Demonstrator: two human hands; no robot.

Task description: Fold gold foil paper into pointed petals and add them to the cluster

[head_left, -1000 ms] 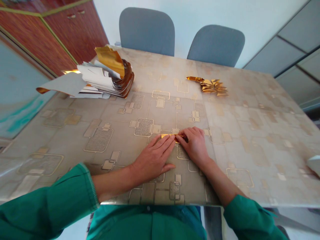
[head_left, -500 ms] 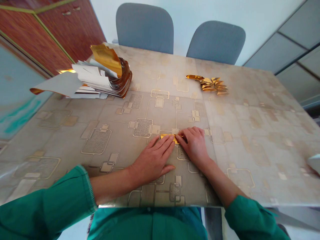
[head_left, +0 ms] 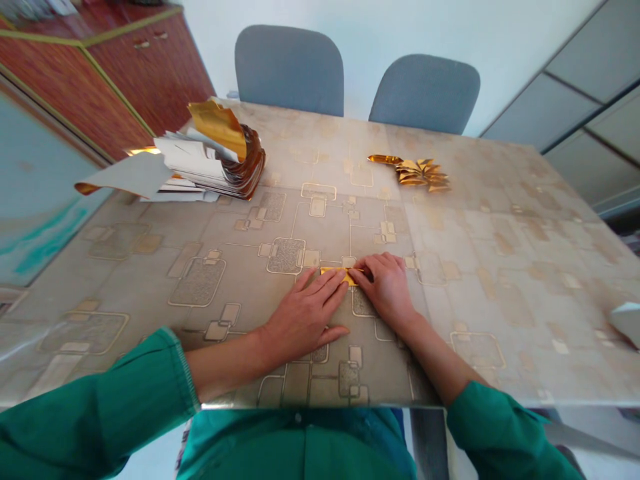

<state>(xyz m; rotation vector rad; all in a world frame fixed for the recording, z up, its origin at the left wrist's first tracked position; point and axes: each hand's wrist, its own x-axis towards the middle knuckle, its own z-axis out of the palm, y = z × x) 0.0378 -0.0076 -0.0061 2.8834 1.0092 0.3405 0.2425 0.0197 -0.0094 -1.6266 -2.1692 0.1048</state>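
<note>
A small folded strip of gold foil paper (head_left: 352, 281) lies flat on the patterned tablecloth (head_left: 240, 267), right in front of me. My left hand (head_left: 306, 319) rests flat across its left part, fingers stretched out and thumb apart. At the right end, my right hand (head_left: 385, 285) has its thumb and bent fingers pinched on the paper. Fingers of both hands cover much of the strip, so its exact folds are hidden.
At the far left stands a stack of gold-and-white foil sheets (head_left: 195, 167), bent over. Folded gold paper pieces (head_left: 423, 175) sit toward the back right. Two grey chairs (head_left: 290, 70) stand behind the table. A pale object (head_left: 627, 321) is at the right edge.
The camera view has tilted slightly upward. Both hands stay on the gold paper in nearly the same pose.
</note>
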